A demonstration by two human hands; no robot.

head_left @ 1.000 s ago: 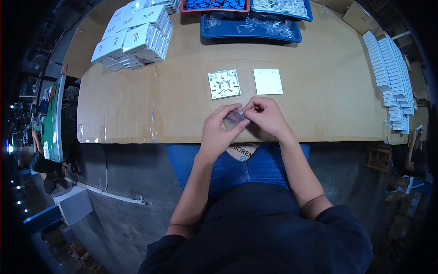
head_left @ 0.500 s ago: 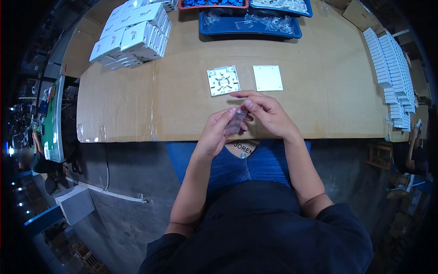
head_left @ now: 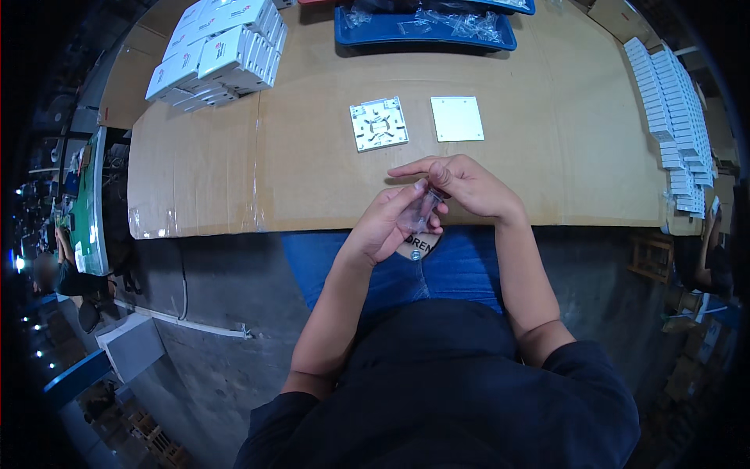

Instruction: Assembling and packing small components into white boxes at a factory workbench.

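Just over the table's near edge, a small clear plastic bag (head_left: 419, 213) is gripped between the thumb and fingers of my left hand (head_left: 380, 224). My right hand (head_left: 476, 189) meets it at the bag's upper end, thumb and curled fingers closed there, with the index finger stretched out to the left. What lies inside the bag cannot be made out. Beyond my hands lies a square white plastic tray (head_left: 379, 125) with raised guides and slots. To its right is a flat square white plate (head_left: 458, 119), apart from it.
White boxed units (head_left: 223, 55) are stacked at the back left. A blue tray (head_left: 426, 39) with clear plastic bags stands at the back, other trays behind it. Tall stacks of white pieces (head_left: 664, 109) line the right edge. Cardboard (head_left: 312, 195) covers the table.
My right index finger has straightened out to the left. Both hands have shifted slightly to the right, the bag with them. The view has tilted, so the table things sit higher.
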